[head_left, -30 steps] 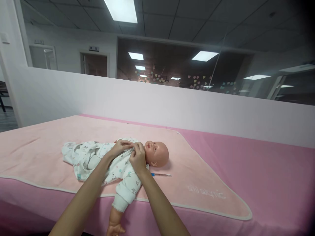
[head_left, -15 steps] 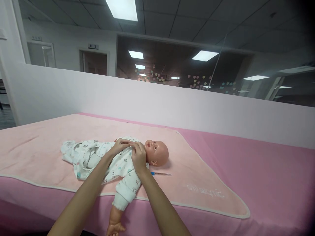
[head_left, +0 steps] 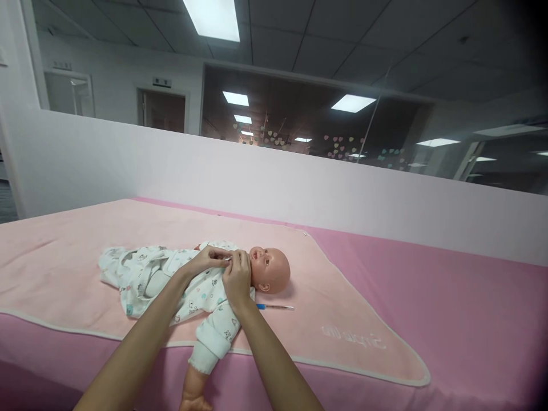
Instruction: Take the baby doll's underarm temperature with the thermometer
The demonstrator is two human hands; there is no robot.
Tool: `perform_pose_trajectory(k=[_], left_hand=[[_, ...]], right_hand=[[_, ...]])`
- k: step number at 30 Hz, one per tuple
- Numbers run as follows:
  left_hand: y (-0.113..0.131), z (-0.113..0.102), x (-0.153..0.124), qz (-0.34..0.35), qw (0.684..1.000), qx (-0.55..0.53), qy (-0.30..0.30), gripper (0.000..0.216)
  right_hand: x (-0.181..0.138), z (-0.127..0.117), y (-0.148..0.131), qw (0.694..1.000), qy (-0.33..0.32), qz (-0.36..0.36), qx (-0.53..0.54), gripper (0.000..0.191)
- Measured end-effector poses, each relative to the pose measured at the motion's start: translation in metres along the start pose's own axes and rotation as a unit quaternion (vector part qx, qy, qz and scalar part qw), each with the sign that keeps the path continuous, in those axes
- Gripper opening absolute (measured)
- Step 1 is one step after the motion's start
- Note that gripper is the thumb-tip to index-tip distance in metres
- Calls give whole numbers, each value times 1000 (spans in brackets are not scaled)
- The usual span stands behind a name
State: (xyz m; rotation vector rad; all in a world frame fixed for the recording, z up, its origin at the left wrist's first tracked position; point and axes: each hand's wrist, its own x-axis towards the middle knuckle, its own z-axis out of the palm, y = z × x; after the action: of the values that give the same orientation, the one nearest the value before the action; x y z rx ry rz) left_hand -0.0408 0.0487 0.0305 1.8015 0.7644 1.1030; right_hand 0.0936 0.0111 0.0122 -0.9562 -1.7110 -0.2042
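A baby doll [head_left: 274,269] lies on its back, its head to the right and one arm hanging over the near edge. It wears a white printed baby outfit [head_left: 201,294], rumpled around the legs. At the collar, just below the doll's chin, my left hand [head_left: 209,258] pinches the outfit's fabric. My right hand [head_left: 238,277] is closed on the same neckline, its fingertips meeting those of the left. The exact bit of cloth between the fingers is hidden. Beside the doll's shoulder lies a thin clear thermometer-like stick [head_left: 276,307] with a blue end.
Under the doll is a peach blanket [head_left: 342,308] with a pale border, spread over a pink covered surface [head_left: 471,308]. A white low wall [head_left: 299,182] runs along the back, with glass [head_left: 299,103] above it.
Both hands stay at the doll's collar, with the fingers shifting slightly; the left fingers are now more curled. The whole view has moved a little.
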Motion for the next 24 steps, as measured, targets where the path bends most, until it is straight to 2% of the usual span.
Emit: perform_pose_trajectory(k=[4,10,24], left_hand=[[-3,0,1,-18,999,-41,6,32],[2,3,-2,-28,998,5,56,26],[6,5,-3,-7,998,-10,54,31]], right_hand=[[-1,-1,0,1000,-7,1,24,23],[0,0,1,998,-14,3,55,26],[4,-1,0,995,14,1,96,25]])
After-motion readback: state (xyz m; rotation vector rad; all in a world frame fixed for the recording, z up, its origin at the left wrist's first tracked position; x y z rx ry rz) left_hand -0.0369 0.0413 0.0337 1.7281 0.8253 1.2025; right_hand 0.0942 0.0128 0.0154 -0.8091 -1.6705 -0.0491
